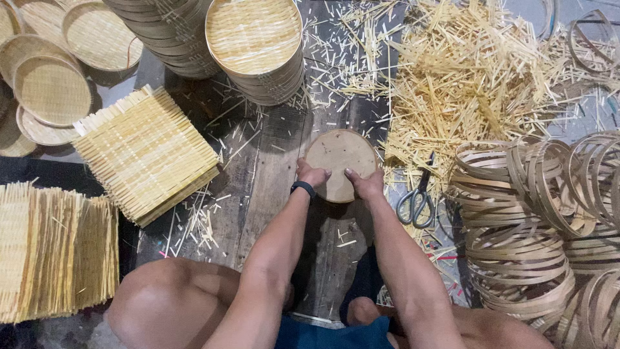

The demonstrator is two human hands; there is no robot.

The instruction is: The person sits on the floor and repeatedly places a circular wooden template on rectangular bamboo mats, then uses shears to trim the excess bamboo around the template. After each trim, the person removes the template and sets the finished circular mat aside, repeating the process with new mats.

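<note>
While scissors [417,201] lie beside it, a round disc [340,161] is gripped at its near edge by left hand [311,174] and right hand [365,184], fingers curled.

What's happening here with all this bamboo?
A person sits on the floor with both hands on a round wooden disc, the left hand and right hand pressing its near edge. Scissors lie just right of it. Square woven mats are stacked on the left, finished round trays stand in piles beyond, bamboo hoops pile up on the right, and offcut strips litter the boards.
</note>
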